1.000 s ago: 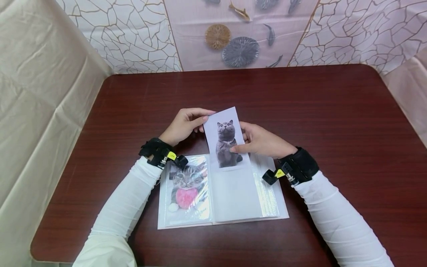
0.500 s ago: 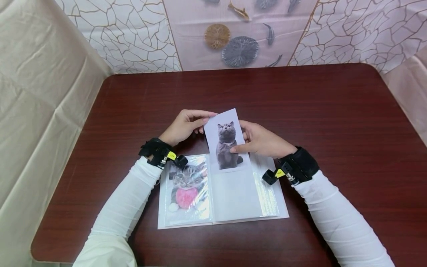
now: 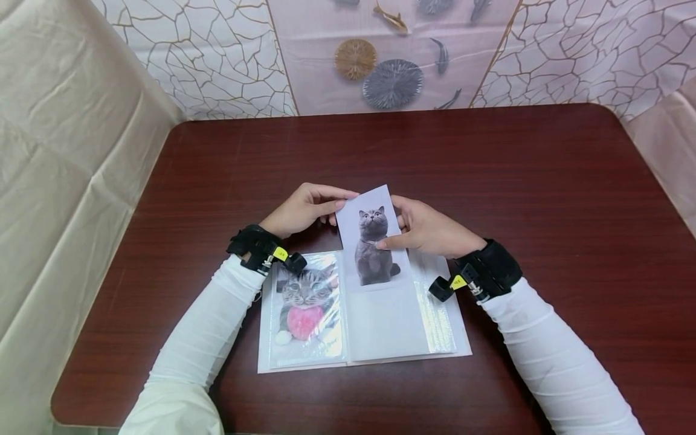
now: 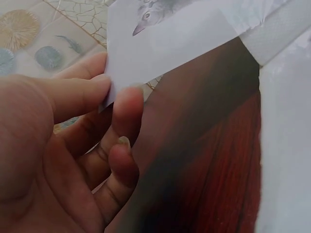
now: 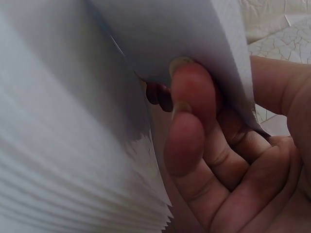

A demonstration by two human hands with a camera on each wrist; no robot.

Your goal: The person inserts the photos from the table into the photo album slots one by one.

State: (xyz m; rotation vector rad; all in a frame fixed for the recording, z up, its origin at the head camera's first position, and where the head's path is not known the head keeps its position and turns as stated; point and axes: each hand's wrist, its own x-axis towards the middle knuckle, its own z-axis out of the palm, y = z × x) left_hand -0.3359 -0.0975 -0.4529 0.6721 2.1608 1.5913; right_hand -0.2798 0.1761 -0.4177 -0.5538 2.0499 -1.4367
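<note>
A photo of a grey cat [image 3: 375, 266] is partly inside the clear sleeve on the right page of an open photo album [image 3: 380, 326]. Its upper part stands out past the page's far edge, slightly tilted. My left hand [image 3: 307, 208] pinches the photo's top left corner between thumb and fingers, as the left wrist view shows closely. On the photo's right side, my right hand [image 3: 426, 226] grips it, thumb on the front and fingers behind. In the right wrist view the fingers [image 5: 192, 92] curl behind the sheet, beside the stacked album pages [image 5: 73, 160].
The album's left page holds a picture of a cat with a pink heart [image 3: 304, 308]. It lies on a dark red-brown table [image 3: 489, 157]. Patterned cloth [image 3: 217, 54] hangs behind the table, and a cream cloth [image 3: 65, 181] at the left.
The photo has slid down toward me, deeper into the right page's sleeve. My left hand has moved down and slightly right with it; the right hand has stayed nearly in place.
</note>
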